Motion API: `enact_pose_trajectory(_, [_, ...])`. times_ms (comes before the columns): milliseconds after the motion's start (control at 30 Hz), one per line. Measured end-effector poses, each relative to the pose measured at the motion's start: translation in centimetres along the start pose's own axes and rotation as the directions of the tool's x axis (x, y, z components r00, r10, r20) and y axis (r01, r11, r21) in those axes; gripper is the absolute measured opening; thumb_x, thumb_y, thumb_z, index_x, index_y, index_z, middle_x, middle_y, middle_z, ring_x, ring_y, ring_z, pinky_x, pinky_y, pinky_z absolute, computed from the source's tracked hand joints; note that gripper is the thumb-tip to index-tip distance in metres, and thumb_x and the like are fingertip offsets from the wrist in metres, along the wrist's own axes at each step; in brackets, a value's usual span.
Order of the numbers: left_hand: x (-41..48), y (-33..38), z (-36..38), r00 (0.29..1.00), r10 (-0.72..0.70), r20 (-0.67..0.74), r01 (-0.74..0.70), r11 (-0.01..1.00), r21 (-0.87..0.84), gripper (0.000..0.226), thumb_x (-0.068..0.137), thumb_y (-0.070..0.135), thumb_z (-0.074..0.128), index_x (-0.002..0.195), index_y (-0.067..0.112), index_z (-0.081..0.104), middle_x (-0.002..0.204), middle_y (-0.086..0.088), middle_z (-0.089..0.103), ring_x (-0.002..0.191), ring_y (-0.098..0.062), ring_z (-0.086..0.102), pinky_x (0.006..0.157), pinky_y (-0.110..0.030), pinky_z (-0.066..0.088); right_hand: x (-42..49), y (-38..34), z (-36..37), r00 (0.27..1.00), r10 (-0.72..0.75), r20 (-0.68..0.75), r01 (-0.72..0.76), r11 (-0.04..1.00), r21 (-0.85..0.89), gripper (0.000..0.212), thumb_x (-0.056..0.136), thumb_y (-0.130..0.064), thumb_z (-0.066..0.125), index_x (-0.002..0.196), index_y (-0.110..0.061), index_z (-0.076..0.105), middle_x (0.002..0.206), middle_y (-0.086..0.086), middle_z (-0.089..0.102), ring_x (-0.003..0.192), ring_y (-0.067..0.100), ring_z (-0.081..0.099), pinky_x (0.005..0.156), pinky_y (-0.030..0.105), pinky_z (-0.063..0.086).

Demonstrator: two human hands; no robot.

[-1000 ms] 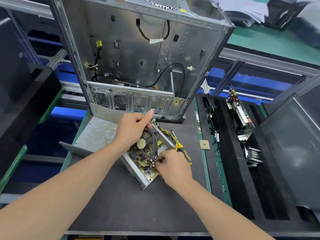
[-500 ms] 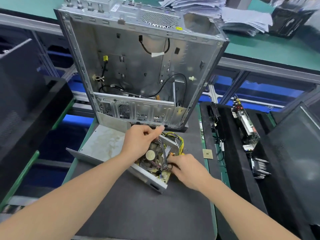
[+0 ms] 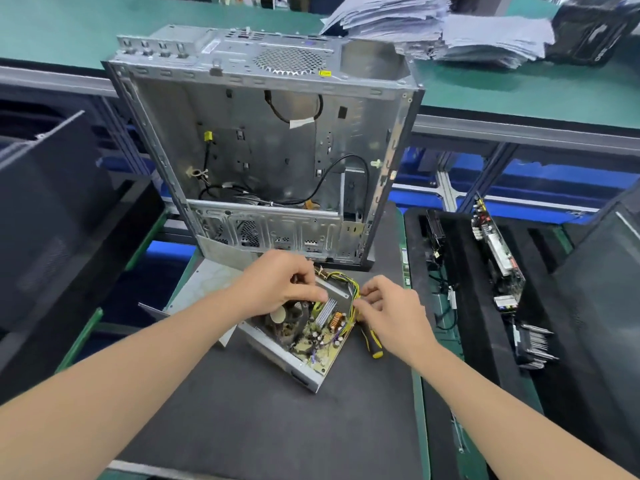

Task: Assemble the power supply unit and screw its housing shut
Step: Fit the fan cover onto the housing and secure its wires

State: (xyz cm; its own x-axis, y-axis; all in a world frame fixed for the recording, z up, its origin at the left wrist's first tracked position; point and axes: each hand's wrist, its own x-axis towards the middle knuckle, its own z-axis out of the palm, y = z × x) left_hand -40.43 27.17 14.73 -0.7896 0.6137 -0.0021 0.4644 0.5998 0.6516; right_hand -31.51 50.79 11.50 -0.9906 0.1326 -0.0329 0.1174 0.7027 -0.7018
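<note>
The open power supply unit (image 3: 311, 344) lies tilted on the dark mat (image 3: 277, 427), its circuit board, heat sink and coils exposed. My left hand (image 3: 277, 285) sits over its far end, fingers curled round the housing wall there. My right hand (image 3: 391, 313) is at the unit's right side, and its fingertips pinch the yellow wire bundle (image 3: 349, 282) that leaves the housing. A screwdriver (image 3: 372, 342) with a black and yellow handle lies on the mat partly under my right hand. A flat grey metal cover (image 3: 204, 285) lies to the left of the unit, partly under my left forearm.
An empty computer case (image 3: 270, 150) stands open just behind the unit. A black foam tray (image 3: 460, 271) to the right holds circuit boards (image 3: 498, 251). Dark panels (image 3: 52, 202) stand to the left, and a paper stack (image 3: 450, 26) lies on the far green bench.
My right hand has moved from the middle of the board to the wires at the unit's right edge. My left hand stays at the far end. The screwdriver now shows.
</note>
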Motion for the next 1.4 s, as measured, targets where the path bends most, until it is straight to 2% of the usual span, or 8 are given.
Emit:
enact_pose_trajectory(100, [-0.3,-0.1,0.0,0.999,-0.006,-0.05,0.011,0.996,0.091,0.064,0.065,0.09,0.05,0.068,0.028,0.062,0.069,0.006,0.064,0.065,-0.012,0.055,0.057,-0.03,0.039,0.5,0.0,0.1,0.999,0.017,0.049,-0.019,0.998,0.059,0.007,0.095,-0.013,0.073,0.099,-0.013,0.066,0.077,-0.003,0.073,0.065,0.007,0.071,0.07,0.028,0.059])
enact_pose_trajectory(333, [-1.9,-0.1,1.3,0.98,-0.038,-0.196,0.064,0.99,0.127,0.062,0.078,0.088,0.043,0.07,0.028,0.055,0.073,0.01,0.058,0.075,-0.006,0.054,0.062,-0.033,0.043,2.6,0.2,-1.4,0.999,0.014,0.047,-0.018,0.997,0.079,0.007,0.095,-0.007,0.073,0.1,-0.009,0.069,0.078,0.004,0.073,0.066,0.01,0.072,0.074,0.03,0.061])
enact_pose_trajectory(500, [-4.0,-0.7,3.0,0.993,-0.074,-0.087,0.089,0.978,0.186,0.057,0.078,0.088,0.049,0.073,0.031,0.046,0.074,0.013,0.054,0.075,-0.006,0.052,0.058,-0.026,0.033,3.9,0.4,-1.5,0.999,-0.01,0.033,0.007,0.996,0.088,0.005,0.095,-0.009,0.074,0.098,-0.011,0.07,0.076,0.003,0.074,0.064,0.006,0.07,0.072,0.021,0.059])
enact_pose_trajectory(700, [-3.9,-0.1,2.4,0.973,-0.172,0.153,0.155,0.981,0.115,0.039,0.087,0.066,0.068,0.077,0.029,0.059,0.066,0.014,0.058,0.064,-0.008,0.049,0.057,-0.028,0.037,4.9,1.2,-1.1,0.998,-0.029,0.05,0.023,0.992,0.122,0.009,0.093,-0.014,0.077,0.091,-0.019,0.07,0.072,-0.004,0.075,0.064,0.006,0.073,0.07,0.022,0.06])
enact_pose_trajectory(867, [-3.1,0.3,-0.8,0.902,-0.13,0.411,0.094,0.99,0.108,0.01,0.097,0.033,0.07,0.105,0.033,0.075,0.098,0.018,0.069,0.091,0.002,0.062,0.076,-0.012,0.045,4.7,2.5,-1.4,0.993,0.064,0.094,-0.091,0.943,0.32,0.005,0.092,-0.015,0.075,0.095,-0.019,0.073,0.077,0.0,0.078,0.071,0.019,0.078,0.072,0.035,0.066])
enact_pose_trajectory(1033, [-2.7,0.8,0.4,0.942,-0.161,0.296,0.125,0.983,0.137,0.007,0.091,0.027,0.076,0.097,0.029,0.08,0.091,0.017,0.075,0.081,0.009,0.061,0.067,-0.005,0.039,3.3,4.5,-0.2,0.956,0.277,0.093,-0.284,0.955,0.085,0.011,0.089,-0.018,0.073,0.098,-0.019,0.067,0.078,0.001,0.073,0.067,0.023,0.074,0.063,0.043,0.065])
enact_pose_trajectory(1133, [-2.8,1.0,1.3,0.959,-0.177,0.222,0.153,0.981,0.121,0.006,0.089,0.028,0.079,0.094,0.029,0.082,0.078,0.028,0.07,0.078,0.017,0.058,0.064,-0.003,0.039,2.5,4.8,0.7,0.95,0.281,0.14,-0.271,0.959,-0.081,0.026,0.088,-0.037,0.079,0.1,-0.021,0.063,0.084,-0.003,0.072,0.082,0.022,0.069,0.078,0.037,0.057])
enact_pose_trajectory(1400, [-3.8,1.3,2.4,0.954,-0.293,0.053,0.292,0.956,0.033,0.01,0.088,0.026,0.08,0.081,0.034,0.081,0.078,0.023,0.073,0.079,0.009,0.063,0.063,-0.009,0.043,1.4,4.4,1.5,0.957,0.247,0.155,-0.228,0.965,-0.128,0.03,0.088,-0.035,0.079,0.104,-0.021,0.058,0.077,-0.009,0.069,0.074,0.003,0.061,0.057,0.02,0.036])
